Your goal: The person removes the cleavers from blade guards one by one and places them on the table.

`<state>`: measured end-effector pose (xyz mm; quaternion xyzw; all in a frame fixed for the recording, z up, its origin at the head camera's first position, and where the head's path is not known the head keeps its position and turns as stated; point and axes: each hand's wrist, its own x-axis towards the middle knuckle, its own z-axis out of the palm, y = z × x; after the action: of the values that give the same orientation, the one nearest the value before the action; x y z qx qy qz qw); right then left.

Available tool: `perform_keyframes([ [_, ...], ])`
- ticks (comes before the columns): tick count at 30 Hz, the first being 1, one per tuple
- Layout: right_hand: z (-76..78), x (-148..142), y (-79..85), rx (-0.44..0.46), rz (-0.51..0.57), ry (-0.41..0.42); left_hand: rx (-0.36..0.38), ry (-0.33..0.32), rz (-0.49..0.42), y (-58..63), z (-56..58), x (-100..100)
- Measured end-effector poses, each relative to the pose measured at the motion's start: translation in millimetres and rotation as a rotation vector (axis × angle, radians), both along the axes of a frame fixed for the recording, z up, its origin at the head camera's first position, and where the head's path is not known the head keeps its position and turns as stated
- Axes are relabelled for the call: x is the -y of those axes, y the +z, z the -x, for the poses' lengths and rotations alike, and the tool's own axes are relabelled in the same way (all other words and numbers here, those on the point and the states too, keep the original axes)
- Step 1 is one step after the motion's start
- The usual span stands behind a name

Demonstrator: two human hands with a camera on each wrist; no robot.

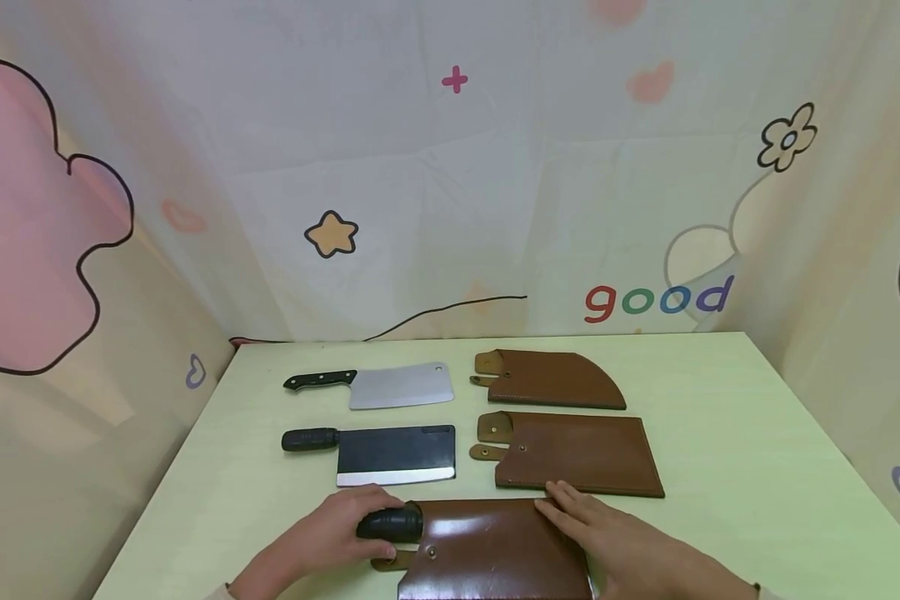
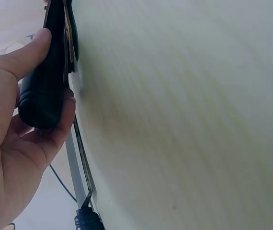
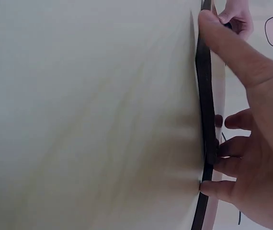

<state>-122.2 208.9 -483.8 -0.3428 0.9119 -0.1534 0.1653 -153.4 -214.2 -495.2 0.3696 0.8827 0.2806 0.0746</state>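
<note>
My left hand (image 1: pixel 337 529) grips the black handle of a cleaver (image 1: pixel 392 525), thumb on one side and fingers on the other. The blade is hidden inside a glossy brown leather sheath (image 1: pixel 502 550) at the table's near edge. A tan snap strap (image 1: pixel 392 562) sticks out below the handle. Spread across the sheath's right end is my right hand (image 1: pixel 622 533), its fingers on the far corner. In the right wrist view, the thumb and fingertips touch the sheath's dark edge (image 3: pixel 206 100) at separate places. The left wrist view shows the handle (image 2: pixel 43 98) between thumb and fingers.
Behind lie a bare black-bladed cleaver (image 1: pixel 396 450) and a silver cleaver (image 1: pixel 403 387), handles to the left. To their right are a rectangular brown sheath (image 1: pixel 581 454) and a curved-ended one (image 1: pixel 555 379). The pale table (image 1: pixel 727 433) meets a printed cloth backdrop (image 1: pixel 450 183).
</note>
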Motion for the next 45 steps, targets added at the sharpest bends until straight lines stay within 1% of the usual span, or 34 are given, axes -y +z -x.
perform_keyframes([
  [3, -0.5, 0.5, -1.6, -0.04, -0.003, 0.018, -0.005, 0.012, 0.015, 1.0, -0.5, -1.1],
  [6, -1.7, 2.5, -1.7, -0.058, 0.004, 0.014, 0.012, 0.027, 0.034, 3.3, -0.5, -2.5],
  [10, -2.4, 4.9, -1.1, -0.035, 0.01, -0.016, 0.039, 0.028, 0.048, 5.3, -0.5, -3.8],
  [12, -2.2, 4.9, -1.2, -0.027, 0.007, -0.02, 0.035, 0.019, 0.05, 5.1, -0.8, -3.5],
  [16, -1.4, 4.1, -1.9, -0.023, -0.003, -0.014, 0.001, -0.007, 0.052, 4.5, -1.7, -2.6],
  [22, -1.8, 3.6, 1.4, -0.054, -0.01, 0.004, -0.041, -0.024, 0.048, 5.8, -4.0, -1.7],
  [25, -1.1, 1.9, 4.0, -0.136, -0.01, 0.038, -0.044, -0.024, 0.03, 6.1, -4.4, -0.9],
  [29, -0.3, -0.7, 7.3, -0.248, 0.006, 0.068, -0.026, -0.007, 0.026, 9.6, -4.6, -0.1],
  [33, -0.9, -1.1, 13.4, -0.286, 0.018, 0.06, -0.019, 0.019, 0.041, 19.8, -5.9, 0.1],
  [36, -1.0, -0.8, 18.1, -0.289, 0.004, 0.054, -0.015, 0.03, 0.034, 27.3, -6.1, 0.5],
  [38, -0.9, -0.9, 21.0, -0.281, -0.003, 0.045, -0.013, 0.03, 0.021, 30.0, -5.5, 1.1],
  [41, -0.6, -2.0, 26.4, -0.259, -0.006, 0.025, 0.006, 0.039, -0.005, 31.6, -5.0, 1.5],
  [45, -0.7, -4.3, 32.1, -0.256, 0.025, 0.007, 0.027, 0.066, -0.046, 30.8, -4.9, 1.3],
])
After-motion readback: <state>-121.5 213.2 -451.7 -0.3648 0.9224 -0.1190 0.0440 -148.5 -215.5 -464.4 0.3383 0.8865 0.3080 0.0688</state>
